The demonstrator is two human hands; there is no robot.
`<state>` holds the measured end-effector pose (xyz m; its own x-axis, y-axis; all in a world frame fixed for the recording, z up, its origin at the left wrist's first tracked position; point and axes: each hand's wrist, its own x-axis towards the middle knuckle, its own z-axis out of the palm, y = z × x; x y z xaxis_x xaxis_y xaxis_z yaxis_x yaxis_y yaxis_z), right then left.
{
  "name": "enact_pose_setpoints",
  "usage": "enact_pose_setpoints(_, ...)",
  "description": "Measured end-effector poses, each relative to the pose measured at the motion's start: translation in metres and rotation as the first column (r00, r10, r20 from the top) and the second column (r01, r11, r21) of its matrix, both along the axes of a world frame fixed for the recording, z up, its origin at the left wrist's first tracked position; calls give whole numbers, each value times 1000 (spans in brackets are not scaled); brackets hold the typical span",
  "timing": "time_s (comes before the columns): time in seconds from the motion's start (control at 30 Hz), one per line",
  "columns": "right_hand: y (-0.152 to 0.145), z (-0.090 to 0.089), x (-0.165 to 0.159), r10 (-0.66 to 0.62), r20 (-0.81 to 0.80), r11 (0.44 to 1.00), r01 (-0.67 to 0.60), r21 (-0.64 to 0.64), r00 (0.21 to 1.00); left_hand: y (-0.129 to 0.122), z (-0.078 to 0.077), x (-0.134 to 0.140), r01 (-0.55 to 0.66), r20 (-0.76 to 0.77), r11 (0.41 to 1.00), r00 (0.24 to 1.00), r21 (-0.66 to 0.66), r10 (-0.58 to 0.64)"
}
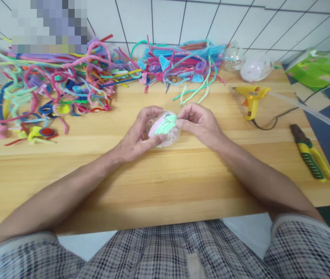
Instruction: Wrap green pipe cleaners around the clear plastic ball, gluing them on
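A clear plastic ball (175, 138) is held over the middle of the table, with strips of mint-green pipe cleaner (167, 124) and pale lilac pipe cleaner (155, 127) lying across its surface. My left hand (137, 137) wraps the ball from the left, its thumb pressing on the front near the green strips. At the ball's right side my right hand (199, 122) is closed, thumb and forefinger pinching at the edge of the mint-green pipe cleaner. The fingertips partly cover the end there.
Heaps of coloured pipe cleaners (74, 83) spread along the back and left. Scissors (169, 82) lie near them. Clear balls (256, 68) stand at the back right, beyond a yellow hot glue gun (252, 99) with a black cord. Pliers (310, 153) rest near the right edge.
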<state>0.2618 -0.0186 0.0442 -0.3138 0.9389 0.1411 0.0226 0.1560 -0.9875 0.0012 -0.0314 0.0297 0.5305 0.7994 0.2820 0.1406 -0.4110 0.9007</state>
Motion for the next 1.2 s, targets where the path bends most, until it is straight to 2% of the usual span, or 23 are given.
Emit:
enact_pose_setpoints(0.17, 4, 0, 3, 17, -17, 999, -17, 28, 1000, 0, -6, -1, -31, 17, 999, 999, 24, 31)
enact_pose_setpoints(0.33, 2, -1, 1, -20, -15, 999, 21, 24, 1000, 3, -11, -2, -22, 31, 994, 999, 105, 19)
enact_pose_setpoints(0.73, 1, -2, 1, -39, -8, 998, 39, 43, 999, 6, -16, -3, -5, 7, 987, 1000, 161, 4)
enact_pose_setpoints(0.87, 1, -2, 1, -44, -1, 998, 44, 49, 999, 7, -14, -2, 5, 14, 990, 1000, 142, -7)
enact_pose_setpoints(1.07, 0, -2, 0, -67, 15, 994, 65, 83, 998, 10, -12, -5, 69, 59, 997, 996, 33, -70)
enact_pose_setpoints(1.2, -1, -1, 1, -87, 37, 993, 83, 80, 996, 16, -15, -5, 116, 66, 990, 990, 85, -122)
